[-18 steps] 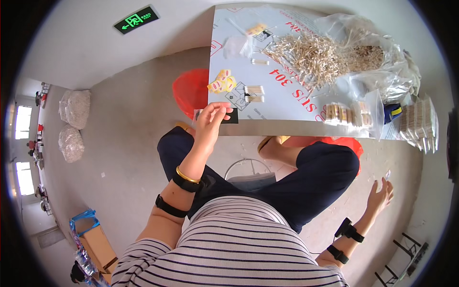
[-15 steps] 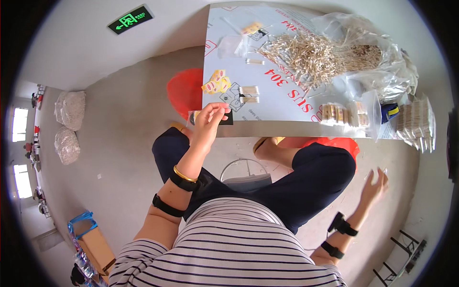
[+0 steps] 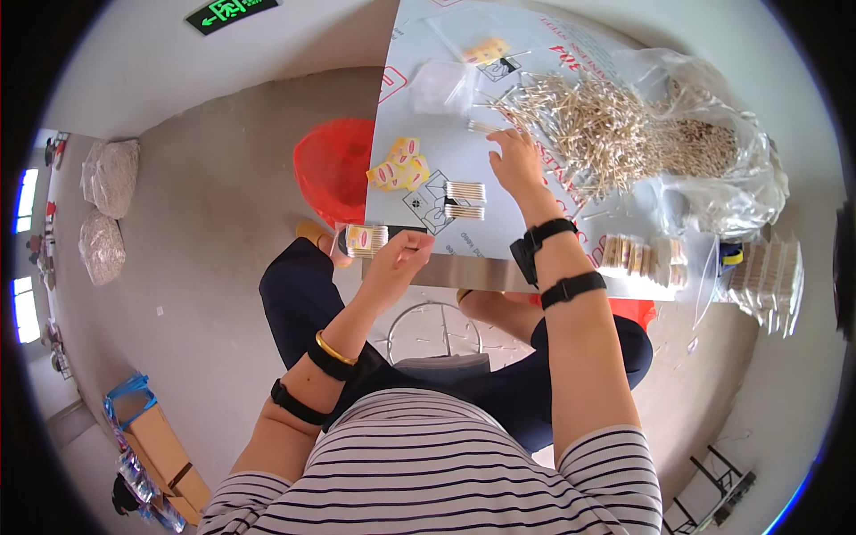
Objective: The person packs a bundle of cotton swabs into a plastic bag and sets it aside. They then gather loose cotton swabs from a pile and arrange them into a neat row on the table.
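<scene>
My left hand (image 3: 399, 266) is at the table's front edge, fingers curled in, with nothing visible in them. Just left of it lies a small clear packet of cotton swabs (image 3: 364, 239) with a yellow label, on a black strip. My right hand (image 3: 517, 165) reaches over the table, its thumb apart from the fingers. Its fingertips are at a short row of cotton swabs (image 3: 482, 127), partly hidden by them. Two neat rows of cotton swabs (image 3: 465, 191) lie between my hands. Yellow printed labels (image 3: 400, 167) are scattered to their left.
A heap of loose cotton swabs (image 3: 593, 125) spills from a clear plastic bag (image 3: 753, 174) at right. Clear empty bags (image 3: 441, 86) lie at the back left. Filled packets (image 3: 635, 257) stand along the front right edge. A red bag (image 3: 334, 169) hangs beside the table's left side.
My right hand has swung from beside my right knee up over the table to the short swab row. My left hand has shifted slightly toward me, and the labelled packet beside it now shows.
</scene>
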`<state>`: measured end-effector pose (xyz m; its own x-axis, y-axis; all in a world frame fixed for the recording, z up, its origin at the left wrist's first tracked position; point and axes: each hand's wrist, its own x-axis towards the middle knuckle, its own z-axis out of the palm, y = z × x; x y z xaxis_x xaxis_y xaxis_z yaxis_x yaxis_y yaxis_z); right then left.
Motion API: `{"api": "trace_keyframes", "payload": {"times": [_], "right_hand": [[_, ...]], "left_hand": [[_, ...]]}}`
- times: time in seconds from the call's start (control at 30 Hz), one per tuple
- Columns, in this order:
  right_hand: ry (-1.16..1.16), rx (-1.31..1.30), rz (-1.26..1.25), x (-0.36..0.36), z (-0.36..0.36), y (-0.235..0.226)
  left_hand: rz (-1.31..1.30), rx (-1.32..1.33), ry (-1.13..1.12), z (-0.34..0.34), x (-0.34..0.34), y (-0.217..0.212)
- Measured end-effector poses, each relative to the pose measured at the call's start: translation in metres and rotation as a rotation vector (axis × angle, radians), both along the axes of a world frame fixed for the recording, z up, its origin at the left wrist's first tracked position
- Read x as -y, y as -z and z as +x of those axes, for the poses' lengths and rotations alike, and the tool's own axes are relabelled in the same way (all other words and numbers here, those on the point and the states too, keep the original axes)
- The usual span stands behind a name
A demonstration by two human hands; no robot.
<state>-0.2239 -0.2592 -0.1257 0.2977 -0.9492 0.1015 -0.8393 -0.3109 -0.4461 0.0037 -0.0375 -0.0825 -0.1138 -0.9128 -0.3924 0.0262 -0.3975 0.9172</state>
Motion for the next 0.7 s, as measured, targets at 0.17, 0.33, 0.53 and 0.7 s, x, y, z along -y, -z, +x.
{"api": "trace_keyframes", "payload": {"times": [0.17, 0.33, 0.53, 0.7], "right_hand": [[0.009, -0.180, -0.101, 0.035, 0.023, 0.016], [-0.016, -0.254, -0.163, 0.049, 0.025, 0.029], [-0.194, -0.255, -0.055, 0.016, 0.034, 0.020], [-0.220, -0.164, 0.067, -0.024, 0.031, 0.016]], "left_hand": [[0.086, -0.053, -0.043, 0.016, -0.001, 0.017], [0.146, -0.089, -0.014, 0.014, 0.001, 0.027], [0.147, -0.119, -0.006, 0.013, -0.001, 0.038], [0.151, -0.122, -0.021, 0.008, -0.001, 0.033]]}}
